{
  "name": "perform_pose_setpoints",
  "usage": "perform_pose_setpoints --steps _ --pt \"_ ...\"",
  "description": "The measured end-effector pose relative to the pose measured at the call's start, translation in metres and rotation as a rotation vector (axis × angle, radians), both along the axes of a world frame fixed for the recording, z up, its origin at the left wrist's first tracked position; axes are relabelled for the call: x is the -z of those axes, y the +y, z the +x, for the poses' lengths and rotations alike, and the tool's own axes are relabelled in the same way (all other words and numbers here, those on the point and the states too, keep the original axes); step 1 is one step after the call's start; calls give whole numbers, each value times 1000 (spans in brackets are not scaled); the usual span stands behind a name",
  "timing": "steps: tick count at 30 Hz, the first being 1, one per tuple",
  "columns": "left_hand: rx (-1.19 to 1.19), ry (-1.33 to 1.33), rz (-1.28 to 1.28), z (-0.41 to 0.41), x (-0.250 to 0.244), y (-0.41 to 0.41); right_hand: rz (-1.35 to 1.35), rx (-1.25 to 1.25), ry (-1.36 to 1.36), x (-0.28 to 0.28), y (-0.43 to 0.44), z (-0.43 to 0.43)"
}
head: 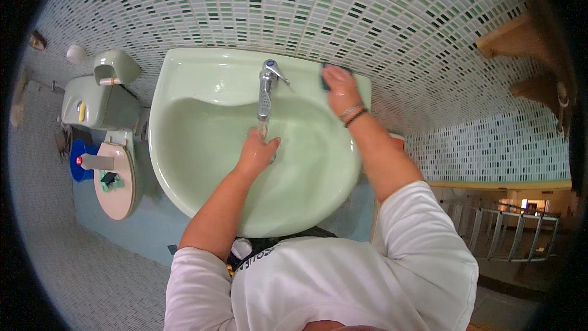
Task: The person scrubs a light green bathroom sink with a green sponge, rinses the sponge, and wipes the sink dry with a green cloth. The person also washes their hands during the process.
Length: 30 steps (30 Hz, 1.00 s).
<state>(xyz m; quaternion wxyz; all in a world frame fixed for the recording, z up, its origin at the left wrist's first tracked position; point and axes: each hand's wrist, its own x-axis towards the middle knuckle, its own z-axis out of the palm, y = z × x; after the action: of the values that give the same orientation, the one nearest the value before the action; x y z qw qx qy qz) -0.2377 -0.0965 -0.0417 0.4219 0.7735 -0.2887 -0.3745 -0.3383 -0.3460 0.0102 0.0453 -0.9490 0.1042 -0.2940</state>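
Before me is a pale green ceramic washbasin (193, 76) with a chrome mixer tap (265, 92) at its back edge. Water (262, 128) runs from the spout onto my left hand (258, 151), which is in the bowl with thumb and fingers apart and holds nothing that I can see. On the basin's back right corner, my right hand (341, 88) presses a dark scouring pad (325, 83) against the rim, close to the tiled wall. Most of the pad is hidden under the fingers, which look slightly blurred.
To the left stands a toilet; on its closed lid (112, 204) are a white bottle (98, 162) with a red cap and a green cloth (108, 186). Behind it is a blue bucket (77, 172). A mosaic-tiled wall (257, 4) rises behind the basin. Metal railings (496, 234) show at right.
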Motion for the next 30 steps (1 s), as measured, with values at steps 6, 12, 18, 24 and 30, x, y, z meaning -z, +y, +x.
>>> perform_pose_setpoints --steps 6,12,18,24,30 --pt "32 -45 48 0 -26 -2 46 -121 131 -27 43 81" --pt "12 -26 -34 0 -12 1 23 -179 136 -15 8 40" --pt "-22 26 -114 -8 -7 -8 61 -56 198 -14 32 79" --pt "-45 42 -123 -7 -14 7 93 -158 125 -6 2 28" --pt "-85 154 -163 -13 -26 1 229 164 225 5 -29 -75"
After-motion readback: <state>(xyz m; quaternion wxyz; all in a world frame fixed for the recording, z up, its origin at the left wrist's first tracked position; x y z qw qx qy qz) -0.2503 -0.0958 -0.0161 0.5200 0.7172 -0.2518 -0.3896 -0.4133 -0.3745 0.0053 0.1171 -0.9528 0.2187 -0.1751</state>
